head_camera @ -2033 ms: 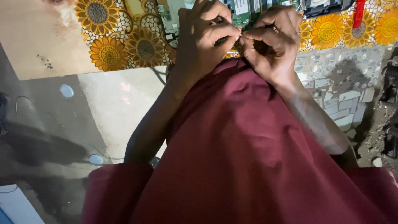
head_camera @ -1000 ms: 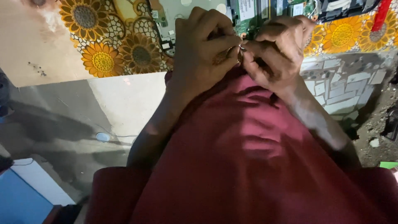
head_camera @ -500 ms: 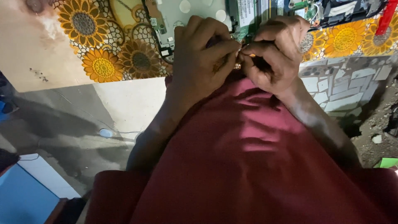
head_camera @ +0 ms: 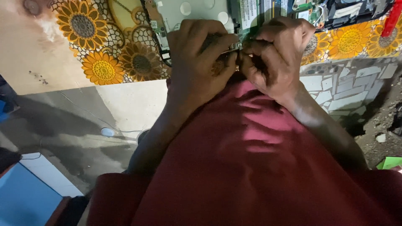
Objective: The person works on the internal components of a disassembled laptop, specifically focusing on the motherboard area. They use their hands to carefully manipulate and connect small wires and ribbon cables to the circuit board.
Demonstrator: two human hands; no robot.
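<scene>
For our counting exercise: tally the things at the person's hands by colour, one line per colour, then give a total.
Green: 1, the circuit board
Red: 1, the red tool handle
Yellow-orange: 1, the sunflower tablecloth
Total: 3
Both the left hand and right hand pinch a small hidden part.

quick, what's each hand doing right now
Left hand: fingers curled shut, pinching something small and hidden at the edge of the opened laptop.
Right hand: curled shut, pinching at the same spot; what it holds cannot be told.
</scene>
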